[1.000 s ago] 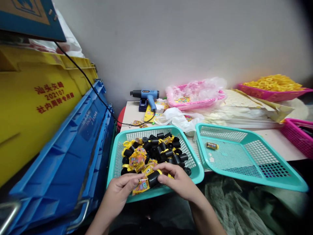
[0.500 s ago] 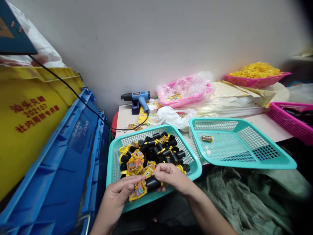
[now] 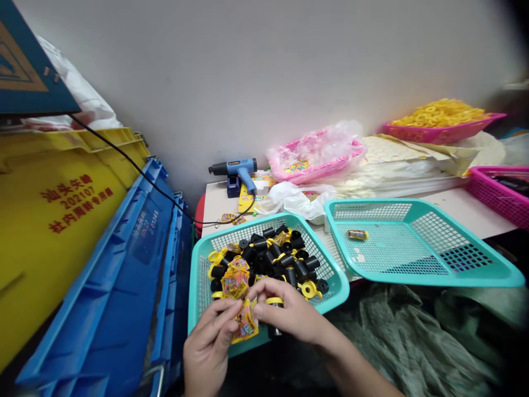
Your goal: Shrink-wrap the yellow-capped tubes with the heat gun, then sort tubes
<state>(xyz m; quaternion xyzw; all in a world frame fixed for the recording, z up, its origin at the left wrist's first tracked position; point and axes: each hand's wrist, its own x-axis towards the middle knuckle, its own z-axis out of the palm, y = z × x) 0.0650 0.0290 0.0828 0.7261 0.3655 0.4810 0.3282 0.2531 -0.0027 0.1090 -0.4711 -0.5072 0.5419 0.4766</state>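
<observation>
Over the near edge of a teal basket [image 3: 194,281], my left hand [image 3: 209,342] is closed on yellow printed plastic labels [image 3: 247,325]. My right hand [image 3: 289,311] touches the labels' upper edge with thumb and forefinger. Held in its other fingers is a black cylinder with a yellow rim [image 3: 274,301], partly hidden by the hand. The basket holds a heap of black cylinders [image 3: 301,269], yellow rings [image 3: 308,289] and more printed labels [image 3: 235,278].
A second teal basket [image 3: 491,270] on the right contains one labelled cylinder [image 3: 357,235]. Behind are a blue heat gun [image 3: 242,167], a plastic-lined pink basket [image 3: 314,175] and a pink tray of yellow parts [image 3: 446,114]. Blue crates [image 3: 124,264] and a yellow crate [image 3: 25,220] stand left.
The black cylinder has shifted from between both hands into my right hand's lower fingers. That hand's thumb and forefinger have moved left onto the labels. The view has shifted slightly.
</observation>
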